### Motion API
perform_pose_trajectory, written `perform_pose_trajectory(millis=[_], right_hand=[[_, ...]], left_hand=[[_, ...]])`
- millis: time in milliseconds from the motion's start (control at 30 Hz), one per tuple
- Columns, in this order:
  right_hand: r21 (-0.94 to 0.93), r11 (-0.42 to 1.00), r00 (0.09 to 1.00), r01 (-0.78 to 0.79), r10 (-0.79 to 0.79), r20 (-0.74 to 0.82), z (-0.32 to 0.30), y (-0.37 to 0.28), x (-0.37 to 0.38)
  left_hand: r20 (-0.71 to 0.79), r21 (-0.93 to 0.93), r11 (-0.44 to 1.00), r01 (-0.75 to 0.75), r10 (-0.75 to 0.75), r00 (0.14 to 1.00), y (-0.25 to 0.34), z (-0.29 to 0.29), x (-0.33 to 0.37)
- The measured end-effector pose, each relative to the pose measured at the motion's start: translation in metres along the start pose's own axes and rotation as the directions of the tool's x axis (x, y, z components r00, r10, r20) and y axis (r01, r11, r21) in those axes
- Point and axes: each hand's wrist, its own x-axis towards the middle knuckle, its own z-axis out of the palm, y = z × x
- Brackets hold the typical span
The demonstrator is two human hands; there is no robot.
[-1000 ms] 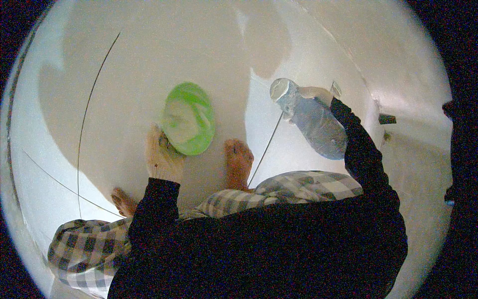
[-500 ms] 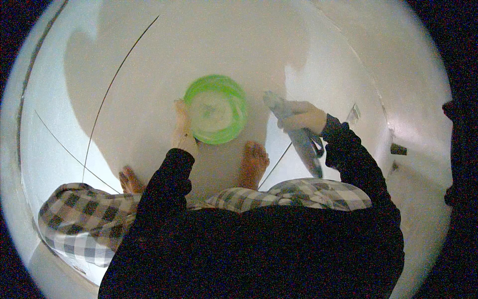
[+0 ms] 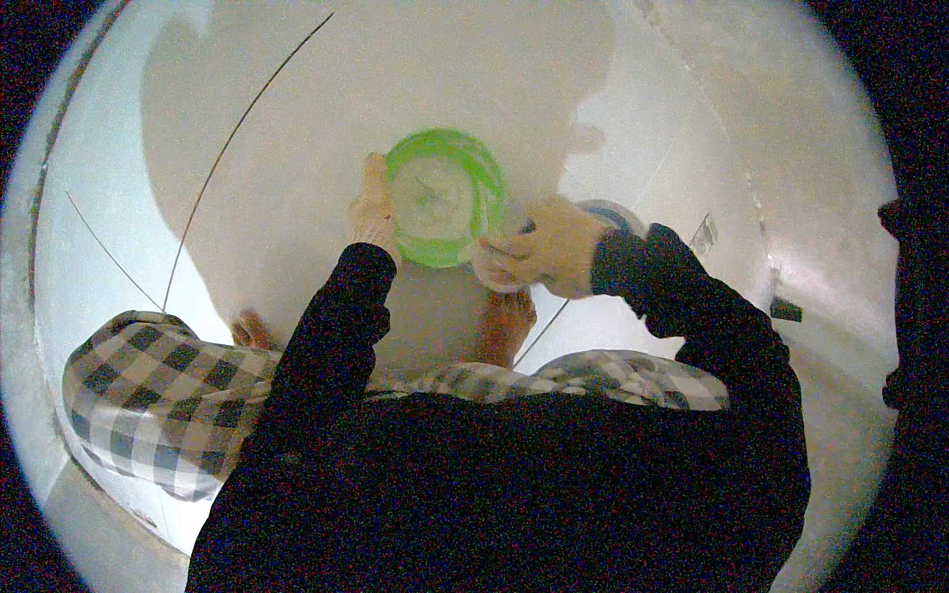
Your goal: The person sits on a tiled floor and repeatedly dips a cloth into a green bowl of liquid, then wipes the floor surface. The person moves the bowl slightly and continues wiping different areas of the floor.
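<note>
My left hand (image 3: 372,210) grips the left side of a round green bowl (image 3: 442,138) with a pale, whitish middle. I hold the bowl above the floor, in front of my feet. My right hand (image 3: 554,242) is closed at the bowl's lower right edge. Out of its fingers comes a pale, rounded part (image 3: 499,272), and a grey curved part (image 3: 613,211) shows behind the hand. Blur hides what kind of thing this is, and whether it touches the bowl.
My bare feet (image 3: 511,321) stand on the light tiled floor (image 3: 297,148), which has dark joint lines. A pale wall (image 3: 830,178) rises at the right, with a small dark fixture (image 3: 786,309) low on it. My shadow covers the middle of the floor.
My right hand has swung left from beside the bowl to its lower right edge, turning the grey thing it holds. My left hand and the bowl have shifted slightly up and right.
</note>
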Motion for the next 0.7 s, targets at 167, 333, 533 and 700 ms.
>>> perform_pose_trajectory(millis=[167,333,533,700], right_hand=[[0.702,0.531,0.875,-0.475,0.195,0.444,-0.016,0.01,-0.042],[0.845,-0.424,0.807,-0.325,0.342,0.482,0.005,0.016,-0.07],[0.591,-0.807,0.852,0.009,0.315,0.417,0.017,0.019,-0.07],[0.588,-0.806,0.811,0.065,0.386,0.44,0.013,0.017,-0.057]], left_hand=[[-0.037,0.017,0.995,-0.1,0.1,0.994,-0.008,-0.014,-0.002],[0.024,0.042,0.998,-0.053,0.052,0.998,0.012,-0.007,-0.016],[0.064,-0.042,0.979,0.198,-0.195,0.979,0.046,0.007,-0.035],[0.129,-0.109,0.961,0.253,-0.238,0.963,0.039,0.006,-0.022]])
